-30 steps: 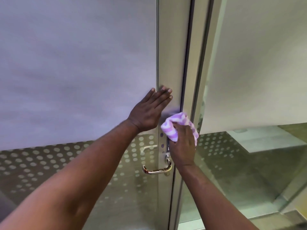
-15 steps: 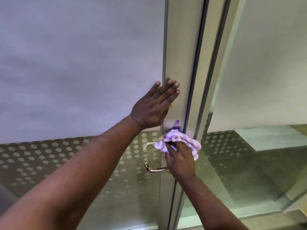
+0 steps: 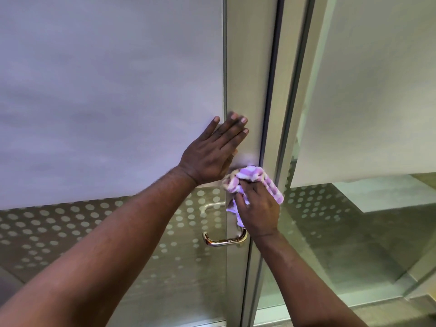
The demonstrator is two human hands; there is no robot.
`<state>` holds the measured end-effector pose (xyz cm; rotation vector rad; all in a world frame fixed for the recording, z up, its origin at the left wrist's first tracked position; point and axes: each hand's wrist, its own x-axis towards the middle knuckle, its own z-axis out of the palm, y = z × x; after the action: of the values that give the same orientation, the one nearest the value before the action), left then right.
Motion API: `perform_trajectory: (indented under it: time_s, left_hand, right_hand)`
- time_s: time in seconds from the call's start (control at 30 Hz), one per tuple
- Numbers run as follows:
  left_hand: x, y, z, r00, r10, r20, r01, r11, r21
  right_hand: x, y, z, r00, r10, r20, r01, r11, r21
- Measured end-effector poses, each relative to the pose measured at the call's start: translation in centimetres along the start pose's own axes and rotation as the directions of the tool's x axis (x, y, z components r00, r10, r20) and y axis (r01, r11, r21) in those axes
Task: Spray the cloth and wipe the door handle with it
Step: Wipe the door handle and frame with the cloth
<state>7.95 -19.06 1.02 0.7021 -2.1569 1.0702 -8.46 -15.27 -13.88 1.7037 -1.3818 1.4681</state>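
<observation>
Cloth [image 3: 253,182], checked purple and white, is bunched in the right hand [image 3: 258,210] and pressed against the metal door frame [image 3: 245,79], just above the door handle [image 3: 224,240]. The fingers of that hand are curled over the fabric, gripping it, with folds spilling out above the knuckles and a corner hanging down beside the thumb. The handle is a shiny curved lever lying level below the wrist; its right end is hidden behind the hand, and the cloth sits near it but I cannot tell whether they touch.

The left hand [image 3: 212,152] is spread flat, fingers straight and close together, palm resting on the door where the frosted glass panel [image 3: 106,102] meets the frame. It holds nothing. Its heel lies just beside the top of the cloth.

Lower down, the glass carries a pattern of pale dots [image 3: 70,223].
</observation>
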Motion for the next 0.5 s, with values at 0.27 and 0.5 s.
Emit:
perform_trajectory:
  time_s: [0.27, 0.5]
  left_hand:
    - [-0.1, -0.1, 0.1, 1.000, -0.001, 0.008, 0.001, 1.000, -0.024]
    - [0.0, -0.1, -0.1, 1.000, -0.004, 0.016, 0.005, 0.999, -0.044]
  right_hand:
    - [-0.6, 0.3, 0.2, 0.979, 0.205, 0.017, -0.205, 0.979, 0.014]
    - [-0.9, -0.4, -1.7, 0.918, 0.351, 0.187, -0.361, 0.932, 0.024]
